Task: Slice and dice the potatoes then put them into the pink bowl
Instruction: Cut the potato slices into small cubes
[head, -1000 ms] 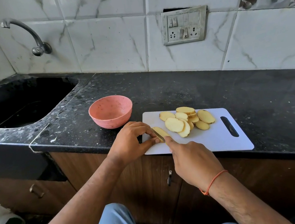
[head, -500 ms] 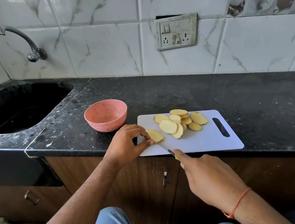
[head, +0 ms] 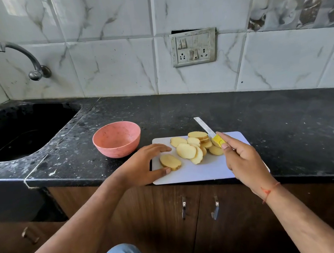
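A white cutting board lies at the front edge of the black counter. Several potato slices are piled on its far half. One end slice lies flat apart from the pile, on the board's left side. My left hand rests beside that slice with its fingers straight, thumb and forefinger on either side of it. My right hand grips a yellow-handled knife, blade raised and pointing away over the pile. The empty pink bowl stands left of the board.
A black sink with a wall tap fills the left. A switch and socket plate sits on the tiled wall. Brown cabinet doors with metal handles are below the counter edge.
My right hand has lifted the knife from the board's front edge and swung it up and right over the pile. My left hand has let go of the end slice and opened its fingers.
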A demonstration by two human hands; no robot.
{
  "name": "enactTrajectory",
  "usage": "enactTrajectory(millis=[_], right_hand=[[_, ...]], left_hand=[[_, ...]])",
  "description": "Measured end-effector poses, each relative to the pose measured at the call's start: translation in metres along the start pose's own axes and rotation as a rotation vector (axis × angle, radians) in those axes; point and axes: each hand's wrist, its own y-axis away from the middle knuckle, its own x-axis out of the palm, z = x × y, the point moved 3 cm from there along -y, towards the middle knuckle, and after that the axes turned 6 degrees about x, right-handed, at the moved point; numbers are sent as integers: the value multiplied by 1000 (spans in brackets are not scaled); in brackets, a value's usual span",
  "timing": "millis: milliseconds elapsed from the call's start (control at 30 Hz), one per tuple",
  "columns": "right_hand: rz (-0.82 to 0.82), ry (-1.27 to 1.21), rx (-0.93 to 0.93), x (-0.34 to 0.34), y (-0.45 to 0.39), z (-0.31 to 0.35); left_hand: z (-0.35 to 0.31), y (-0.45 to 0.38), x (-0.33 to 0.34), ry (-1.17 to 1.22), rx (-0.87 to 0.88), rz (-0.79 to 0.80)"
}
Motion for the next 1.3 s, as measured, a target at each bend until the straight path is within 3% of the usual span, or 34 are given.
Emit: enactTrajectory(millis=[167, 367, 1000, 1300], right_hand=[[25, -115, 92, 9, -30, -21], [55, -130, 133, 14, -43, -28], [33, -173, 129, 12, -41, -29], [38, -205, 110, 11, -37, -21]], left_hand=[[1, -14, -6, -120, 24, 189], [-3, -31, -11, -182, 33, 264], [-12, -17, -8, -143, -8, 34], [-14, -15, -2, -61, -134, -97]])
